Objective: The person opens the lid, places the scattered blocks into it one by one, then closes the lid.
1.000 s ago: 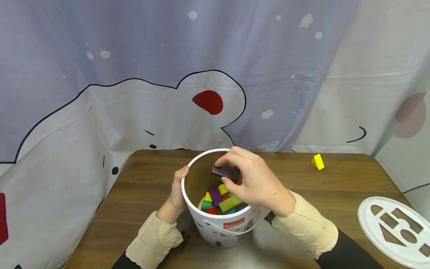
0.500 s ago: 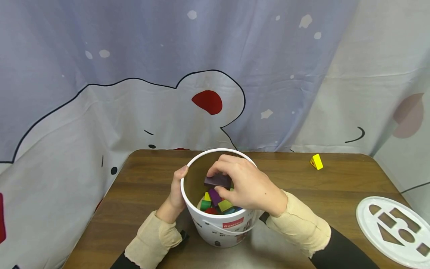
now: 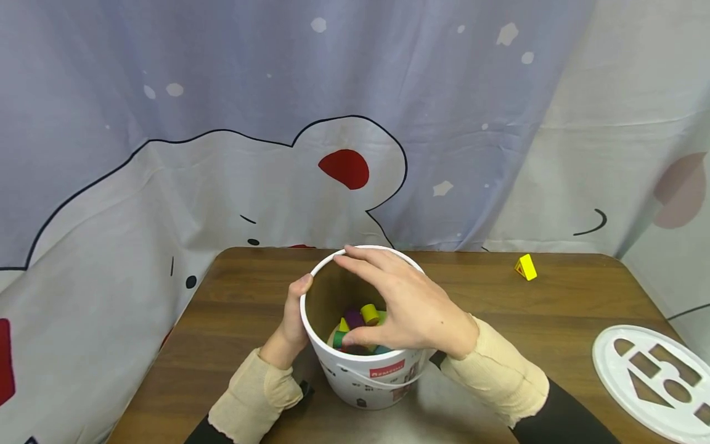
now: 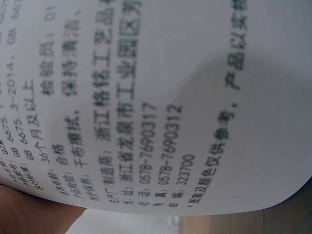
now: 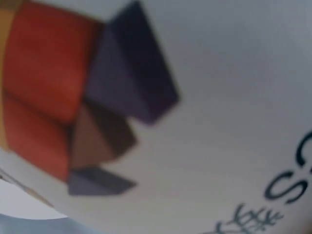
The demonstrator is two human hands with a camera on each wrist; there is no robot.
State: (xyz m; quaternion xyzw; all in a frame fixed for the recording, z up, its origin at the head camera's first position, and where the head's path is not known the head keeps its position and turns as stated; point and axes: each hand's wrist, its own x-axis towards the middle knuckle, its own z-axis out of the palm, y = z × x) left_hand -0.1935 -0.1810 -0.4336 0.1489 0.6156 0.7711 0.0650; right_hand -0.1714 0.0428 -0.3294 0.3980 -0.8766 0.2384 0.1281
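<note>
A white bucket (image 3: pixel 338 373) with printed sides and a white carrying handle stands on the table, tipped slightly. My left hand (image 3: pixel 289 324) grips its left rim, the thumb over the edge. Inside lie several coloured blocks, among them a yellow cylinder (image 3: pixel 369 314), a green block (image 3: pixel 339 339) and a purple block (image 3: pixel 354 318). A dark block (image 3: pixel 356 349) shows partly below my right thumb. Over the bucket's mouth is my right hand (image 3: pixel 416 302), fingers spread and nothing in its grasp. Both wrist views are filled mostly by the bucket's printed wall (image 4: pixel 209 97).
On the wooden table (image 3: pixel 238 320), a yellow triangular block (image 3: pixel 527 267) sits near the back right edge. A round white lid (image 3: pixel 612 364) with shaped holes lies at the right. A patterned cloth (image 3: pixel 249 191) hangs directly behind the table.
My right hand has lowered the dark purple block into the bucket and let it go; its fingers are now spread. My left hand has stayed on the rim.
</note>
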